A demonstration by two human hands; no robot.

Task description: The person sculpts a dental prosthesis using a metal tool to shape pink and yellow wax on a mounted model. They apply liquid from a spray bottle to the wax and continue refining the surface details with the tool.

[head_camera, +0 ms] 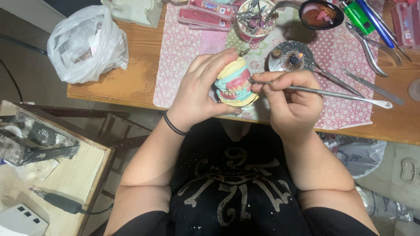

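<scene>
My left hand (202,87) grips a dental model (234,83): pale yellow and teal casts with pink wax gums and white teeth, held upright over the front edge of the wooden table (127,78). My right hand (291,102) holds a thin metal wax instrument (341,95) like a pen. Its working tip touches the right side of the model near the gum line, and its long handle points off to the right. A black band circles my left wrist.
On the pink patterned mat (183,57) lie a small burner with a flame (292,59), a dark bowl of pink wax (321,15), a cup of tools (256,22), pliers (372,50), lighters and pink boxes. A white plastic bag (87,43) sits left. A low side table (65,175) stands left of my lap.
</scene>
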